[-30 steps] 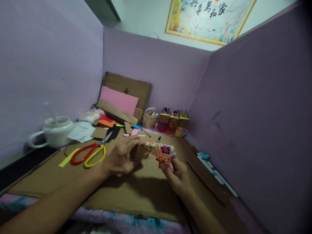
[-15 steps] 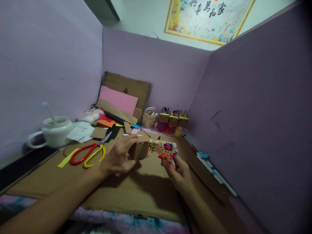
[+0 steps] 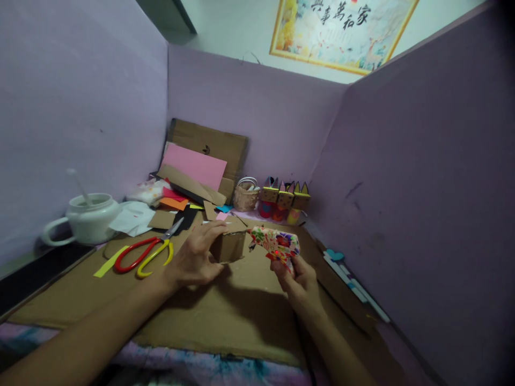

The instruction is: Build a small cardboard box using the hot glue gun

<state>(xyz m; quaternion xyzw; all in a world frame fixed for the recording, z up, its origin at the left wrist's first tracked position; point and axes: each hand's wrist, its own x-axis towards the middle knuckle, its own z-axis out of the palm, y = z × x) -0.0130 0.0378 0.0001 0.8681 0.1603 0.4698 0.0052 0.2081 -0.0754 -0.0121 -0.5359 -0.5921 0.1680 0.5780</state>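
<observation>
My left hand (image 3: 201, 254) is closed around a small brown cardboard box (image 3: 228, 247), with the thumb below and the fingers along its top. In my right hand (image 3: 295, 279) is a flower-patterned glue gun (image 3: 277, 244), gripped by its handle, with a small red light glowing on it. Its nozzle points left, just off the upper right edge of the box. To the left of my left hand lie scissors (image 3: 140, 257) with one red and one yellow handle.
A cardboard sheet (image 3: 225, 321) covers the work surface. A white cup (image 3: 92, 217) stands at the left near a yellow paper strip (image 3: 111, 261). Paper scraps, a small basket (image 3: 246, 194) and cat-eared figures (image 3: 285, 198) sit behind. Pens (image 3: 360, 289) line the right wall.
The glue gun in my right hand has moved slightly right, away from the box. More of the box's side shows now. My left hand stays almost in place.
</observation>
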